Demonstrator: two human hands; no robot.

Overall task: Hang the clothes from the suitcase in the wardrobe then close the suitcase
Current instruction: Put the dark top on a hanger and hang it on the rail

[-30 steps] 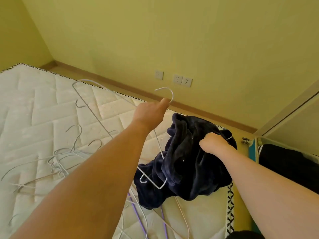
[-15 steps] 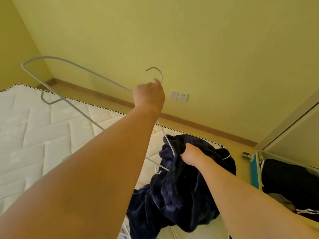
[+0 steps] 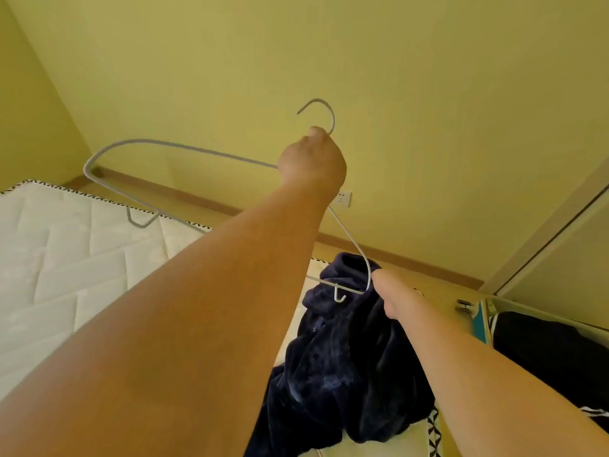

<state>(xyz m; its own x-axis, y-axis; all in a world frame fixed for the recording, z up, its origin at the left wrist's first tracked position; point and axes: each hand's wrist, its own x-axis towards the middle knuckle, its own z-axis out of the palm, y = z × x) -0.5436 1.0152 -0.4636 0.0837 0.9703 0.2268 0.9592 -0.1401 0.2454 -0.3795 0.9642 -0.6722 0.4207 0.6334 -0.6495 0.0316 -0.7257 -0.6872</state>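
Note:
My left hand point(image 3: 311, 159) grips a grey wire hanger point(image 3: 184, 151) at its neck, just under the hook, and holds it up in front of the yellow wall. The hanger's right end reaches down to a dark navy fleece garment point(image 3: 342, 364). My right hand point(image 3: 395, 296) pinches the garment's top edge against that end of the hanger. The garment hangs crumpled down to the mattress. At the right edge an open suitcase point(image 3: 482, 321) with a teal rim shows dark clothes point(image 3: 553, 351) inside.
A white quilted mattress point(image 3: 66, 258) fills the left side, with a patterned border. A wooden skirting board runs along the wall, with a socket point(image 3: 342, 199) behind my left wrist. A pale wardrobe panel point(image 3: 560, 245) rises at the right.
My left hand has lifted the hanger off the mattress and up toward the wall. My right hand has raised the garment's top to the hanger's right end. The view has tilted up.

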